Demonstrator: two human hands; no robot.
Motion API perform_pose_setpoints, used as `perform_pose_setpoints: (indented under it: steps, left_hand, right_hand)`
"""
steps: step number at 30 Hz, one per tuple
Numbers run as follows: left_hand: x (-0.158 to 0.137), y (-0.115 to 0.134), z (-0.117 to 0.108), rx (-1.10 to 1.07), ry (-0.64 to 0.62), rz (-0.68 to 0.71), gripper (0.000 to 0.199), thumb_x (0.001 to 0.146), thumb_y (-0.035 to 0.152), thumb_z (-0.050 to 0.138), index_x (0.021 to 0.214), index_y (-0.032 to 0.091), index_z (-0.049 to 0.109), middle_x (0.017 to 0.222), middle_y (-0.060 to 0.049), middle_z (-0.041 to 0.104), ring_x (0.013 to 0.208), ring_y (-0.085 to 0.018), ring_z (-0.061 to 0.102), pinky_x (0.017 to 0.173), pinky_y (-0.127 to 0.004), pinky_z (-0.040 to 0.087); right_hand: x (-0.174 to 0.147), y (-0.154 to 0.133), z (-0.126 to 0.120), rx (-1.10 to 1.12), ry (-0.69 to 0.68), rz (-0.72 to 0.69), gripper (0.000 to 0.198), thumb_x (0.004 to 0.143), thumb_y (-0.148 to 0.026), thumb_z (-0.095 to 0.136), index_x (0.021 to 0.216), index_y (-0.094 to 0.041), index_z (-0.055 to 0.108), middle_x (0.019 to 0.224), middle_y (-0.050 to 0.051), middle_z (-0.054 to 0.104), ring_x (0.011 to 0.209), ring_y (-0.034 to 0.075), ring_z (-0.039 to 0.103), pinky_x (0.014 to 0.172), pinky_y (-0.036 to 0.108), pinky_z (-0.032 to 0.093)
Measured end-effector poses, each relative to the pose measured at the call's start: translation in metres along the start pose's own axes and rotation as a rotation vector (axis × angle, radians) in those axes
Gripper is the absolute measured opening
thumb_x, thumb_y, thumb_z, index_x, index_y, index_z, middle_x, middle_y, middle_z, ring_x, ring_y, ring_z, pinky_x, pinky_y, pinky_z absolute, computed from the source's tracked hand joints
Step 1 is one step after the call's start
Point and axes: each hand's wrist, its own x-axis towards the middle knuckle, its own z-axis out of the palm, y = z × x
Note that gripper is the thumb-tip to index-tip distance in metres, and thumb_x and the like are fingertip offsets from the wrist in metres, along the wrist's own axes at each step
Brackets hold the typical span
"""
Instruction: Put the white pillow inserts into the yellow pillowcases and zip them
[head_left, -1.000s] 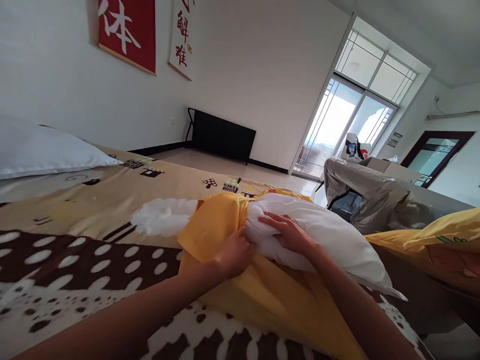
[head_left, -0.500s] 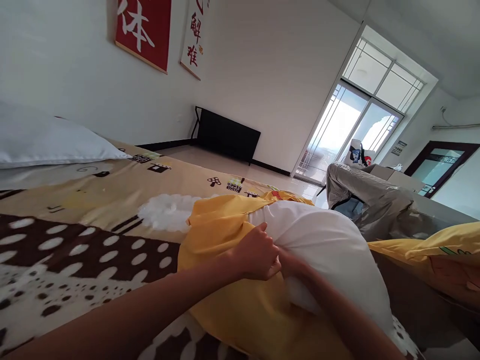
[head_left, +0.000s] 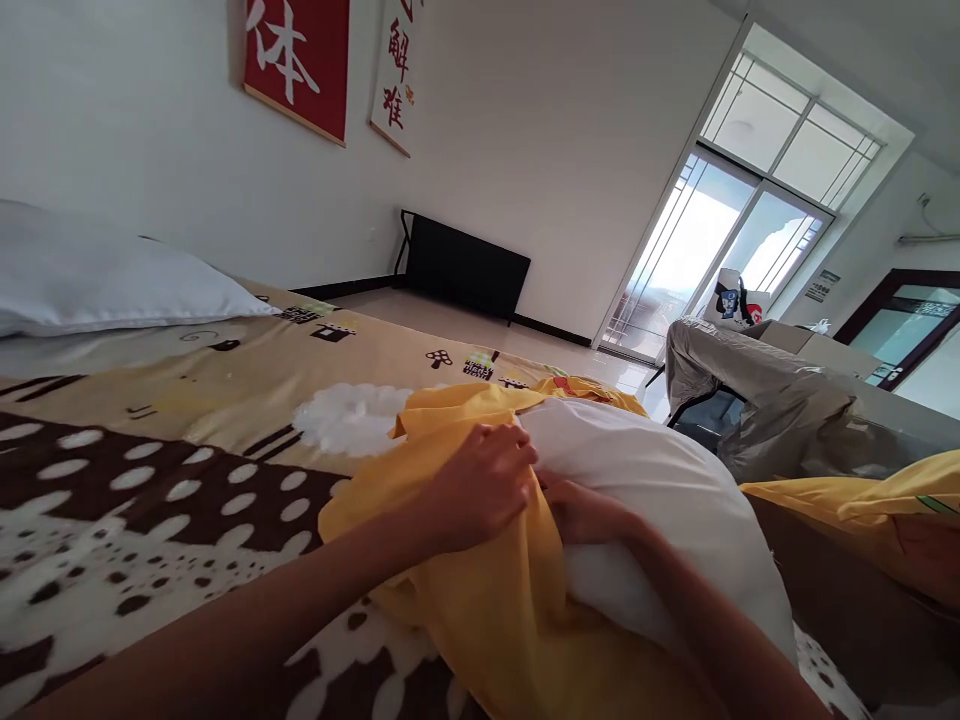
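A plump white pillow (head_left: 675, 480) lies partly inside a yellow pillowcase (head_left: 480, 600) on the bed. My left hand (head_left: 480, 480) is closed on the cloth of the pillowcase near its opening, knuckles up. Just to its right, my right hand (head_left: 589, 512) has its fingers curled against the white pillow at the pillowcase's edge. The fingertips of the right hand are partly hidden. Yellow cloth bunches around and below both hands, and the right forearm passes over the pillow.
A patterned blanket (head_left: 187, 510) in beige, brown and white covers the bed. Another white pillow (head_left: 112, 270) rests at the left. At the right is more yellow printed fabric (head_left: 885, 500). Beyond the bed are a plastic-covered piece of furniture (head_left: 787, 420) and a black folded panel (head_left: 465, 265).
My left hand has shifted left and slightly up, drawing the pillowcase cloth along. The right hand, formerly half hidden behind it, shows more clearly. The view has turned slightly left.
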Motion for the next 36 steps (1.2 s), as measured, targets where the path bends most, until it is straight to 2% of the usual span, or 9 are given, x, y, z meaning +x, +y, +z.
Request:
perform_pose_setpoints:
  steps: [3, 6, 9, 12, 14, 20, 25, 32, 36]
  left_hand:
    - [-0.041, -0.052, -0.021, 0.016, 0.068, -0.396, 0.022, 0.085, 0.029, 0.039, 0.096, 0.015, 0.053, 0.103, -0.013, 0.059, 0.102, -0.030, 0.051, 0.087, -0.046, 0.035]
    - [-0.076, -0.093, -0.027, -0.262, -0.036, -0.884, 0.029, 0.082, 0.044, 0.042, 0.083, 0.017, 0.053, 0.093, -0.012, 0.062, 0.093, -0.032, 0.055, 0.080, -0.043, 0.040]
    - [-0.092, -0.107, -0.022, -0.579, -0.175, -1.070, 0.053, 0.084, 0.059, 0.031, 0.083, 0.015, 0.061, 0.092, -0.012, 0.068, 0.086, -0.031, 0.062, 0.070, -0.037, 0.046]
    - [-0.086, -0.103, -0.012, -0.986, -0.330, -1.068, 0.061, 0.079, 0.068, 0.038, 0.099, 0.017, 0.065, 0.105, -0.011, 0.069, 0.096, -0.030, 0.063, 0.072, -0.034, 0.050]
    - [-0.072, -0.097, -0.003, -1.128, -0.328, -1.049, 0.063, 0.074, 0.068, 0.050, 0.111, 0.018, 0.061, 0.115, -0.011, 0.066, 0.102, -0.029, 0.062, 0.077, -0.033, 0.052]
    - [-0.035, -0.077, 0.015, -1.000, -0.099, -0.807, 0.071, 0.067, 0.054, 0.068, 0.126, 0.020, 0.051, 0.129, -0.012, 0.057, 0.112, -0.027, 0.058, 0.089, -0.034, 0.051]
    - [-0.023, -0.081, 0.009, -0.604, 0.016, -0.918, 0.035, 0.063, 0.044, 0.068, 0.081, 0.014, 0.064, 0.081, -0.012, 0.070, 0.079, -0.031, 0.065, 0.071, -0.040, 0.052]
    - [0.091, -0.097, -0.004, -0.555, 0.349, -0.755, 0.028, 0.079, 0.035, 0.049, 0.092, 0.013, 0.062, 0.096, -0.009, 0.066, 0.095, -0.025, 0.059, 0.087, -0.034, 0.045]
    - [0.088, -0.111, 0.007, -0.677, 0.338, -0.722, 0.038, 0.080, 0.044, 0.048, 0.099, 0.014, 0.063, 0.105, -0.008, 0.066, 0.098, -0.024, 0.058, 0.086, -0.031, 0.045]
  right_hand:
    - [-0.007, -0.015, -0.016, 0.152, 0.051, 0.007, 0.041, 0.075, -0.020, 0.065, 0.116, -0.024, 0.063, 0.133, 0.005, 0.049, 0.121, 0.023, 0.045, 0.105, 0.036, 0.035]
    - [-0.008, -0.030, -0.022, 0.324, 0.114, 0.046, 0.039, 0.077, -0.024, 0.063, 0.115, -0.024, 0.064, 0.129, 0.004, 0.051, 0.121, 0.023, 0.045, 0.105, 0.037, 0.033]
    - [0.003, -0.044, -0.011, 0.618, 0.156, 0.188, 0.030, 0.081, -0.037, 0.059, 0.106, -0.021, 0.068, 0.113, 0.004, 0.062, 0.106, 0.022, 0.055, 0.095, 0.035, 0.042]
    - [0.017, -0.055, 0.004, 0.846, 0.146, 0.366, 0.036, 0.077, -0.044, 0.063, 0.105, -0.021, 0.067, 0.100, 0.003, 0.067, 0.096, 0.022, 0.060, 0.088, 0.035, 0.045]
    - [0.022, -0.059, 0.011, 0.873, 0.108, 0.441, 0.039, 0.072, -0.044, 0.069, 0.102, -0.020, 0.067, 0.097, 0.003, 0.068, 0.095, 0.022, 0.061, 0.086, 0.035, 0.046]
    - [0.014, -0.062, 0.017, 0.958, 0.157, 0.446, 0.039, 0.068, -0.037, 0.074, 0.102, -0.019, 0.067, 0.098, 0.004, 0.069, 0.092, 0.022, 0.063, 0.080, 0.032, 0.048]
    - [0.013, -0.060, 0.018, 1.079, 0.304, 0.406, 0.043, 0.065, -0.029, 0.077, 0.104, -0.019, 0.064, 0.103, 0.004, 0.068, 0.092, 0.021, 0.063, 0.082, 0.032, 0.049]
    - [0.017, -0.040, -0.015, 1.001, 0.699, 0.413, 0.039, 0.059, -0.030, 0.078, 0.094, -0.018, 0.064, 0.092, 0.004, 0.069, 0.084, 0.020, 0.063, 0.074, 0.030, 0.049]
    - [-0.005, -0.032, -0.031, 0.938, 0.545, 0.422, 0.036, 0.065, -0.036, 0.075, 0.095, -0.018, 0.065, 0.096, 0.004, 0.069, 0.089, 0.020, 0.063, 0.080, 0.031, 0.048]
